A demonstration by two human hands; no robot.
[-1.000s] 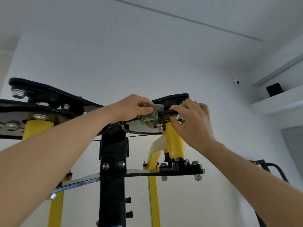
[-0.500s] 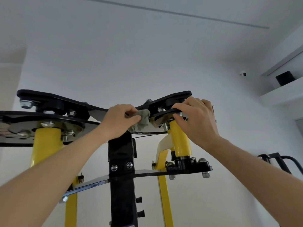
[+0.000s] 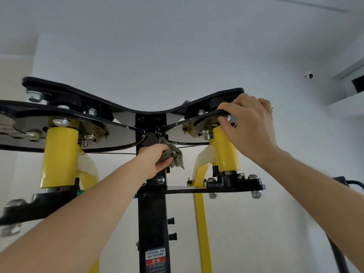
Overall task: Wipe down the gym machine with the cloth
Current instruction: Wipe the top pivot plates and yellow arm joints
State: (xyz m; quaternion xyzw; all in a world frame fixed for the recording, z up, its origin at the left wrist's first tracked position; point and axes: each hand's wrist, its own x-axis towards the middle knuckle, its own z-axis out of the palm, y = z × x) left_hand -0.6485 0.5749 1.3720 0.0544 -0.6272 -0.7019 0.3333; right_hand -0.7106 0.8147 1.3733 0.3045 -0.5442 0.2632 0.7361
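The cloth, a small grey-green rag of soft, nubbly fabric, is bunched at the top of the central post, just under the point where the two lower plates meet, with a loose tail hanging down. The left hand holds it with the fingers curled round the wad and the thumb tucked beneath, pressing it to the post's face. The right hand steadies the frame: its fingers hook over the rim of the right-hand plate and the thumb pinches up from below, beside a bolt head. The gym machine is mostly hard, painted steel: flat, glossy black plates with rounded outlines, a curved top plate dipping in the middle, smooth yellow sleeves shaped as cylinders, bright zinc nuts and bolts, and a square black post with a warning label lower down. The plates shine enough to mirror the light, though whether wiping made them so cannot be told. By my reading the job is partway through, working at the head of the machine; the post below, the yellow bars, the lower bracket and the many bolt recesses look like what remains. Behind are a plain white wall and a small dome camera.
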